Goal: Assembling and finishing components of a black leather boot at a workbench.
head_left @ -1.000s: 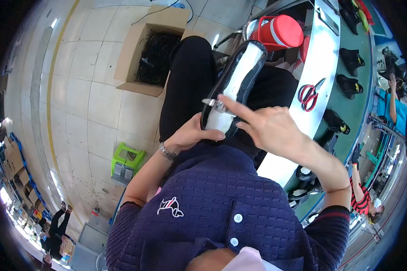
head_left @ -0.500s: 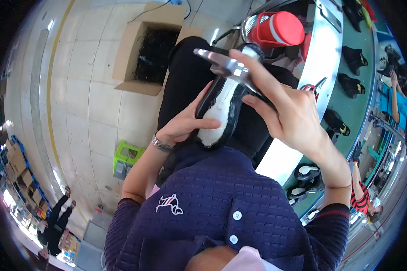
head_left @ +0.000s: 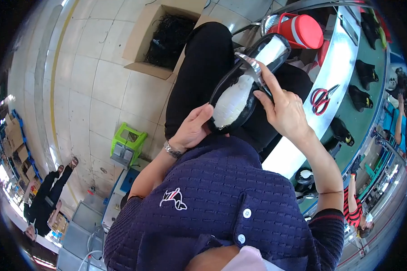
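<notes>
- Black shoe [head_left: 234, 101]: bottom-up across the lap, wide end nr the torso, narrow end pointing away & a bit to the R; white middle exposed, dark edge folded in round it.
- Handling (my guess): fairly light, prob. firm inside as it keeps its shape; dark edge looks smooth & shiny, so maybe a bit slippery. Not obviously fragile, but edge material could crease or scuff.
- Best hold: round the sides of the wide end, thumb on the rim, w/ thighs [head_left: 199, 67] as support underneath; keep fingers off the narrow waist where the tool is.
- L hand [head_left: 192, 128]: grip closed on the L side of the wide end, thumb up on the rim, other fingers partly hidden.
- R hand [head_left: 287, 108]: grip wrapped round a metal tool [head_left: 252, 67], index finger along it; tool head is over the shoe's mid-part. Can't tell if it's pinching the edge or just above it.
- Farther R: metal counter [head_left: 282, 153] w/ red-handled scissors [head_left: 321, 100]; red jug [head_left: 307, 31] beyond the shoe's far end.
- Off L: cardboard box [head_left: 133, 49] w/ dark scraps [head_left: 169, 36], on the floor.
</notes>
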The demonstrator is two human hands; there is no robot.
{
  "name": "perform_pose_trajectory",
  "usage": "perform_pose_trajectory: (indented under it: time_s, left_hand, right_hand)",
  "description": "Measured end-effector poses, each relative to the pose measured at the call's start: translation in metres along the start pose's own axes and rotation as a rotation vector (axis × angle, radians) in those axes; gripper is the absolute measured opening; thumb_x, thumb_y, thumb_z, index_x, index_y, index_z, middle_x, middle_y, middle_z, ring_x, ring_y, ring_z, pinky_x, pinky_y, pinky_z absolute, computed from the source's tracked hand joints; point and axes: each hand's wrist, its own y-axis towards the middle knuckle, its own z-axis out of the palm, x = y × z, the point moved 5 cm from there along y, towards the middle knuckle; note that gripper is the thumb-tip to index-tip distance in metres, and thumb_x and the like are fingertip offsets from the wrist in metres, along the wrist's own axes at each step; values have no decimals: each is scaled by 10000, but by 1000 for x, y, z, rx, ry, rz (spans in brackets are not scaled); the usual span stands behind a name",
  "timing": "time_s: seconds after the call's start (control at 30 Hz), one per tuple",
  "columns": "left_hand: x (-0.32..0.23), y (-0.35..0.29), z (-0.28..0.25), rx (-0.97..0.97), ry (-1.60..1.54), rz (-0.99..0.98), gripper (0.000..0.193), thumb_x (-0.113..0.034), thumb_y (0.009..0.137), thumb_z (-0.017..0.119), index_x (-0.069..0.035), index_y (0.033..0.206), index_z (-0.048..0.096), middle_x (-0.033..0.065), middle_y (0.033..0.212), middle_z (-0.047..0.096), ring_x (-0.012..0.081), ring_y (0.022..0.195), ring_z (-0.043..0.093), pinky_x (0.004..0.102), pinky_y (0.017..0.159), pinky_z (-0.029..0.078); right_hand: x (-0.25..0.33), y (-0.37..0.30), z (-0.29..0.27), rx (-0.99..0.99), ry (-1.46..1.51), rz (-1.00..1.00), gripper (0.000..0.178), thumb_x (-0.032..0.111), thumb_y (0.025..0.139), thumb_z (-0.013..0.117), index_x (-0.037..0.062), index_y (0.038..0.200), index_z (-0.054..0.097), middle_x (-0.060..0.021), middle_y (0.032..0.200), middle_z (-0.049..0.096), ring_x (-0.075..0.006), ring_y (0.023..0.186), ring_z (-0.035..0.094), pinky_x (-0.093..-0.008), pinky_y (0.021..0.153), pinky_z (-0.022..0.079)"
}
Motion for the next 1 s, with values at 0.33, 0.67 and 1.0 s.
perform_pose_trajectory:
  time_s: [0.33, 0.67, 1.0]
  left_hand:
    - [-6, -1, -1, -45, 48, 74, 366, -354, 999, 493, -36, 1174, 543, 51, 1041, 634, 132, 900, 635, 339, 705, 578]
    - [-12, 0, 3, -29, 313, 183, 391, -292, 976, 557, -15, 1249, 515, 42, 1088, 600, 108, 946, 594, 308, 718, 584]
    - [-39, 36, 39, 90, 590, -68, 766, -216, 771, 809, -10, 1389, 406, 46, 1226, 560, 116, 1090, 525, 261, 966, 418]
  right_hand:
    - [-2, -1, 7, -14, 81, 100, 631, 186, 966, 528, 184, 1509, 206, -219, 732, 659, -361, 617, 670, -440, 585, 530]
    - [6, 1, -20, -61, -82, 0, 615, 196, 959, 546, 222, 1501, 256, -165, 668, 645, -310, 545, 648, -384, 556, 543]
    - [-6, 5, -34, 14, -219, -26, 613, 237, 945, 557, 244, 1490, 277, -162, 598, 614, -321, 561, 654, -406, 521, 534]
